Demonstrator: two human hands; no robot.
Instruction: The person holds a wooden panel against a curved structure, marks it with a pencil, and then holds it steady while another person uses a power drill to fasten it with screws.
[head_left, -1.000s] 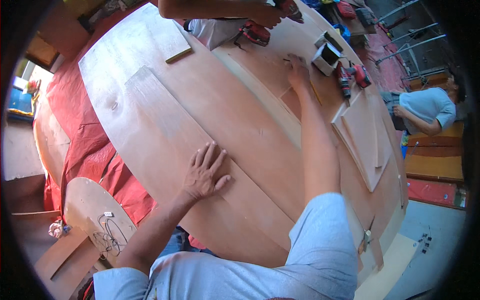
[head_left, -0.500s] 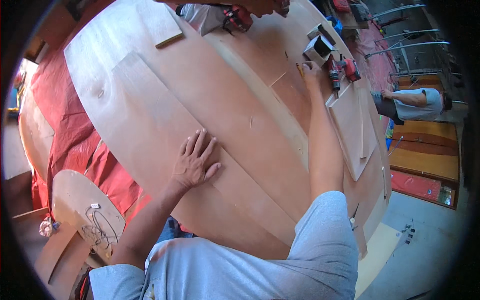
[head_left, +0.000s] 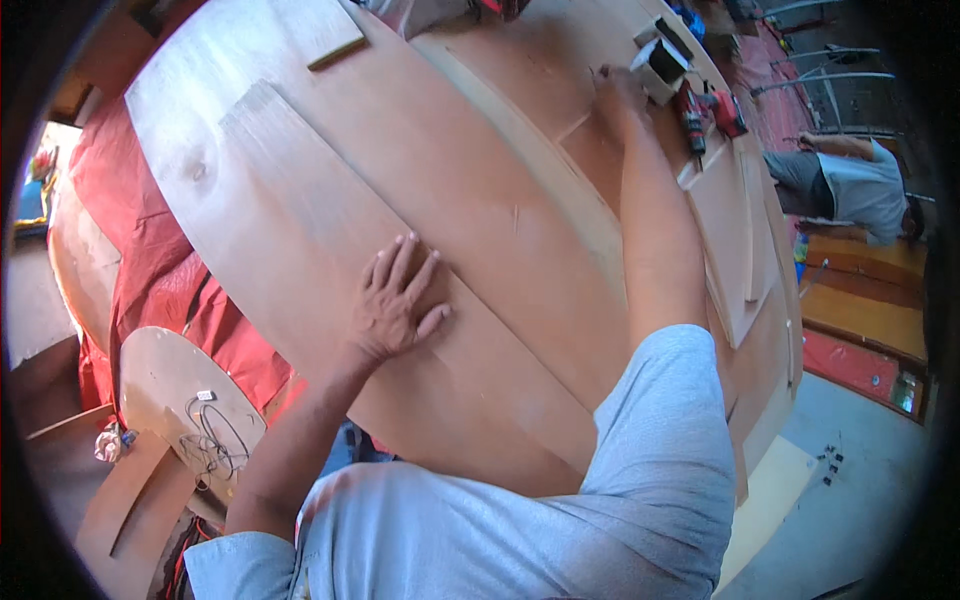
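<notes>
My left hand [head_left: 395,300] lies flat with fingers spread on a long, thin wooden strip [head_left: 290,165]. That strip rests diagonally on a broad, curved plywood surface [head_left: 470,240]. Far to the right, my right hand [head_left: 622,98] reaches over the surface with its fingers drawn together. Whatever it pinches is too small to make out. Right beside it stand an open white box [head_left: 660,68] with a dark inside and a red and black cordless drill [head_left: 705,115]. Flat wooden pieces [head_left: 735,240] lie below the drill, along my right forearm.
Another board [head_left: 325,40] lies at the far left. Red sheeting [head_left: 150,230] hangs past the left edge, near an oval board [head_left: 180,385] with a coiled cable. A person [head_left: 850,185] in a light shirt stands at the right. Someone else's light sleeve [head_left: 405,12] shows at the top.
My right hand has moved farther away, from a yellow pencil-like stick toward the side of the box. My left hand stays flat on the strip. At the top, another person's arm and red tool have mostly left view.
</notes>
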